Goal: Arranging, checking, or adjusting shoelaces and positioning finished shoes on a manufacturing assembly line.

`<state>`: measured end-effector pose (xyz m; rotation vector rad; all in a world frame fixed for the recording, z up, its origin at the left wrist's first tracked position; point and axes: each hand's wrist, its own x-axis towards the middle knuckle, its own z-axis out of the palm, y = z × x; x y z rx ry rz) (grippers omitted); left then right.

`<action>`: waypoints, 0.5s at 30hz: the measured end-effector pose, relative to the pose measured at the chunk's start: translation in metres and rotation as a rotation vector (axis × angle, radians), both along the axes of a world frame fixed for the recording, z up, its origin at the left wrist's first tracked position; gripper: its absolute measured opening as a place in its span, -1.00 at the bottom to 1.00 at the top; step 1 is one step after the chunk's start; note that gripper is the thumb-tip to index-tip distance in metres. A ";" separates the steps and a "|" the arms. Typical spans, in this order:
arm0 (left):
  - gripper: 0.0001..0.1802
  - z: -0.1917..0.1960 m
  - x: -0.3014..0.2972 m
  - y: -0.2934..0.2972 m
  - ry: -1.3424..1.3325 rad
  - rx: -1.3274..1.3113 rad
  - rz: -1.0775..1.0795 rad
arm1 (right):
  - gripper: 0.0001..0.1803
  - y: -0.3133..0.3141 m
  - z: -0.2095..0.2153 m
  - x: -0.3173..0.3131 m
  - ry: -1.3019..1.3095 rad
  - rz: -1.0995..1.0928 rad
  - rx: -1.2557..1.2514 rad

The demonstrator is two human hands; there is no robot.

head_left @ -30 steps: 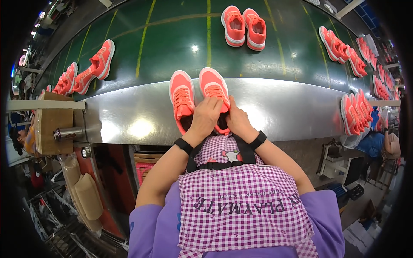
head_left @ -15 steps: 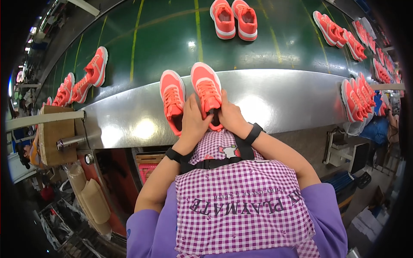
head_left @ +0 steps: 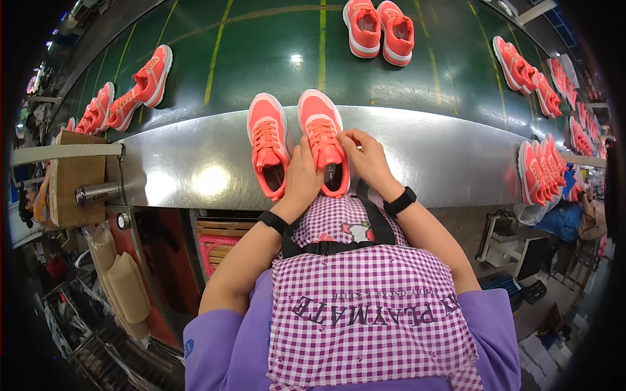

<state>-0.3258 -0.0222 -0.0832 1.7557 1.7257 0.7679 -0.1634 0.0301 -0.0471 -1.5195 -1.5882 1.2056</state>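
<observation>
Two coral-pink sneakers with white soles stand side by side on the metal ledge, toes pointing away from me. My left hand (head_left: 303, 177) lies along the inner side of the right-hand sneaker (head_left: 322, 133), fingers closed against it. On that sneaker's other side, my right hand (head_left: 369, 160) has its fingers bent and pinched at the edge beside the laces; whether they hold a lace is too small to tell. Its dark insole shows through the opening. The left-hand sneaker (head_left: 267, 138) stands just beside my left hand, its laces tied down the front.
Beyond the metal ledge (head_left: 443, 163) runs a green belt (head_left: 274, 58) with yellow lines. It carries a sneaker pair (head_left: 379, 32) ahead and more at left (head_left: 150, 77) and right (head_left: 521, 68). Several sneakers (head_left: 538, 171) stand at the ledge's right end. A steel flask (head_left: 98, 193) lies at left.
My right hand has moved from the sneaker's opening up to the edge beside the laces, uncovering the insole. My left hand stays at its inner side. The view has shifted slightly.
</observation>
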 end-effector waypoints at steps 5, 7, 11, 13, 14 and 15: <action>-0.13 -0.002 0.007 0.000 -0.002 -0.009 0.072 | -0.76 0.022 0.007 -0.005 -0.111 0.045 0.175; -0.11 -0.002 0.009 0.000 -0.017 -0.005 0.076 | -0.77 0.030 0.010 -0.004 -0.162 0.091 0.134; -0.09 -0.006 0.011 0.000 0.011 0.027 0.059 | -0.78 0.034 0.007 0.000 -0.104 0.110 0.000; -0.09 -0.007 0.013 0.001 0.012 0.035 0.070 | -0.78 0.036 0.008 0.000 -0.121 0.127 -0.014; -0.08 -0.007 0.014 0.001 0.018 0.049 0.073 | -0.78 0.037 0.008 0.000 -0.135 0.134 -0.022; -0.08 -0.006 0.014 0.001 0.013 0.042 0.084 | -0.78 0.039 0.008 0.000 -0.140 0.146 -0.028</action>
